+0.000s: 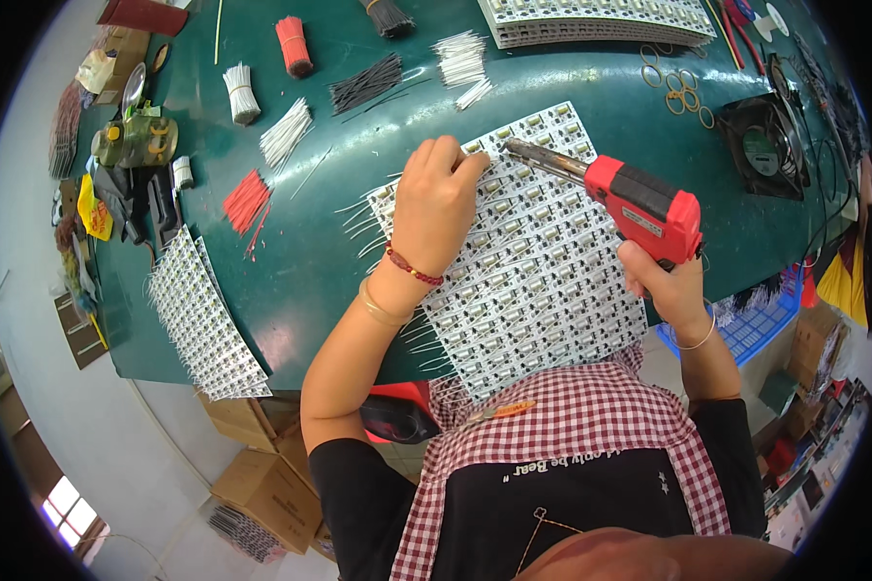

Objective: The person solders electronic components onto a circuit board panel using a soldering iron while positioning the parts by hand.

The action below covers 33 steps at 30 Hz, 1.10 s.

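The right hand (670,283) is clamped round the red pistol-shaped soldering gun (639,205); its metal tip meets the white panel of small circuit boards (533,271) just beside the left hand (436,198), whose pinched fingertips (467,160) press a thin white wire; a slip could burn them; bundled wires lie beyond.

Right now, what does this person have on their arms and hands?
Both hands are bare, no gloves. The left hand has a red beaded bracelet at the wrist and a plain pale bangle just below it. The right hand has one thin bangle at the wrist. Short black sleeves cover only the upper arms.
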Available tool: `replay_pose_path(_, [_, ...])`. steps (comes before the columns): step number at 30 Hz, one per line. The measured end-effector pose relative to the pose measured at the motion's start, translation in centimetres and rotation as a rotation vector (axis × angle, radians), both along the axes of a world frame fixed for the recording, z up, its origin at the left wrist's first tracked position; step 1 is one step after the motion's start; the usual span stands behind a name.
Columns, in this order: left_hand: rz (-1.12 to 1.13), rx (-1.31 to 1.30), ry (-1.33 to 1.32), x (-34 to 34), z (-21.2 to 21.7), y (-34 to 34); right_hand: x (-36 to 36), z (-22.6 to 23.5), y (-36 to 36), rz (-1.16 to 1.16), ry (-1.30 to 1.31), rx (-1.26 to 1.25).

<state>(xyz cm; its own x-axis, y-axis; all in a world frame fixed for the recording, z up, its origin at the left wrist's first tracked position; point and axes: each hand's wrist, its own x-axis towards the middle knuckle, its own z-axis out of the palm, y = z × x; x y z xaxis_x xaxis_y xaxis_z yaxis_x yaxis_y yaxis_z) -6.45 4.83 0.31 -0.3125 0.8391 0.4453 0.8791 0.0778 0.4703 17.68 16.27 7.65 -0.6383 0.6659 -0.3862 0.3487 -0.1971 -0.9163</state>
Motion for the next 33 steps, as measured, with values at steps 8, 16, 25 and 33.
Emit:
replay_pose_path(8, [-0.012,-0.003,0.026,-0.03,-0.04,0.23,-0.41,0.38,-0.22,0.01,-0.007,0.03])
replay_pose_path(16, [-0.05,0.013,0.034,-0.18,0.07,0.36,-0.43,0.4,-0.39,0.035,-0.037,0.084])
replay_pose_path(25, [-0.059,-0.003,0.053,-0.24,0.02,0.32,-0.11,0.34,-0.5,-0.026,0.04,0.041])
replay_pose_path(33, [0.006,0.025,0.051,-0.79,0.59,-0.1,0.03,0.31,-0.42,-0.003,0.034,0.064])
